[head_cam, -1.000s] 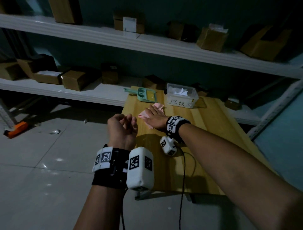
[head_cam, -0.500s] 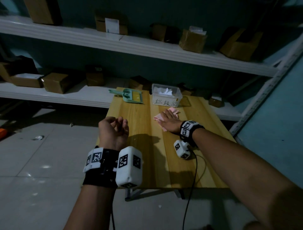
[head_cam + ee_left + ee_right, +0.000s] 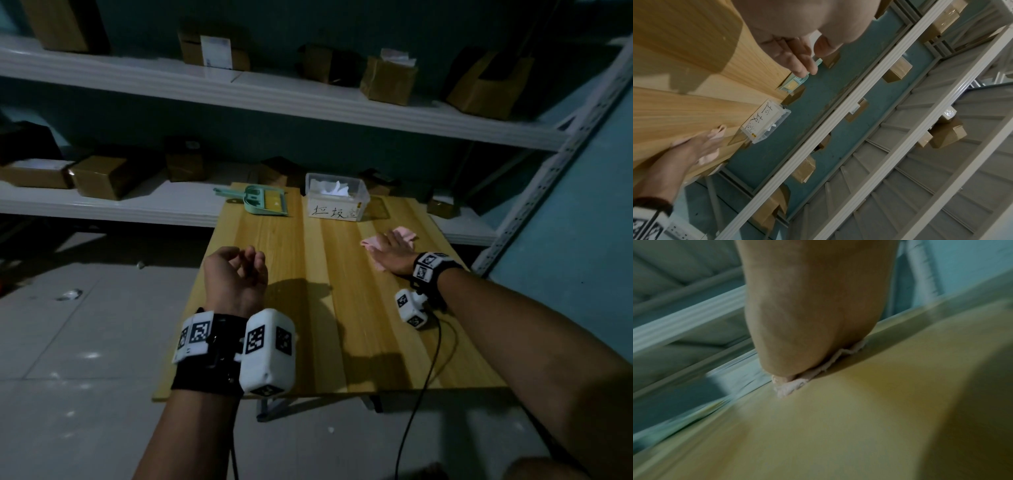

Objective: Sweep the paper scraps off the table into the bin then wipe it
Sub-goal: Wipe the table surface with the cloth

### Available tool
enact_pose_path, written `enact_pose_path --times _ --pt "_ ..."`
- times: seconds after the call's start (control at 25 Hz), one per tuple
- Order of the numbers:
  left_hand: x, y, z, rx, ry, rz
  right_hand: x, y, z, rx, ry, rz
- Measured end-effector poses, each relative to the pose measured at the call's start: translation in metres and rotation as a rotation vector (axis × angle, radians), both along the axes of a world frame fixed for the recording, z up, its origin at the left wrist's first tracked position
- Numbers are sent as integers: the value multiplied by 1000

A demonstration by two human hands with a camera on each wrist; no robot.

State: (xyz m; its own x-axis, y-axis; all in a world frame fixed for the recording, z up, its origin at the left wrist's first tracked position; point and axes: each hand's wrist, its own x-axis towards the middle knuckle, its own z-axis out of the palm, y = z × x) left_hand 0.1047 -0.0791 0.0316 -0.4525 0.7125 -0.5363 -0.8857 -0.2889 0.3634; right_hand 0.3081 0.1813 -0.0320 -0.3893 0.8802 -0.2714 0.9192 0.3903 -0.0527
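Two hands in play, and only one is working. The right hand (image 3: 394, 255) lies flat on a pink cloth (image 3: 402, 236), fingers straight and close together, pressing it onto the wooden table (image 3: 308, 291) near the far right edge. One cloth only, crumpled, so I can't give it a real long axis; bits of it stick out past the fingertips and at the thumb side. The right wrist view is blurred, but you can see the cloth's frayed edge (image 3: 795, 384) squashed under the hand against the wood.

The left hand (image 3: 236, 274) hangs over the table's left edge with fingers loosely curled, holding nothing and not touching the top.

At the far edge sits one clear plastic bin (image 3: 337, 202) with white paper scraps (image 3: 334, 188) inside. Its front has a white label with handwritten Chinese characters; I'd read the first two as 垃圾, and the third is too smudged to call. Left of the bin lies one mint-green dustpan (image 3: 262, 202), its handle pointing left and away, long axis roughly along the table's back edge. A yellowish patch shows inside it; can't tell what it is.

Behind the table run two white shelves (image 3: 308, 99) with a bunch of brown cardboard boxes (image 3: 388, 80). One box has a white sticker; the text is unreadable.
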Motion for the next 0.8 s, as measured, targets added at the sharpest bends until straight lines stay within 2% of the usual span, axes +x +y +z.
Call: enact_pose_path --times 0.12,0.36,0.48,0.64,0.68,0.8 --pt "5 3 2 -5 1 4 33 21 -5 67 25 -107" --pt "14 11 2 0 -2 -3 82 34 -5 61 62 -291" --pt "18 14 2 -8 -24 0 100 37 -2 75 54 -316" --pt "22 15 2 -8 -37 -3 135 101 -51 15 129 -420" --pt "22 15 2 -8 -41 -1 135 99 -54 15 140 -463" --pt "24 17 4 9 -53 -3 109 21 -8 15 111 -514"
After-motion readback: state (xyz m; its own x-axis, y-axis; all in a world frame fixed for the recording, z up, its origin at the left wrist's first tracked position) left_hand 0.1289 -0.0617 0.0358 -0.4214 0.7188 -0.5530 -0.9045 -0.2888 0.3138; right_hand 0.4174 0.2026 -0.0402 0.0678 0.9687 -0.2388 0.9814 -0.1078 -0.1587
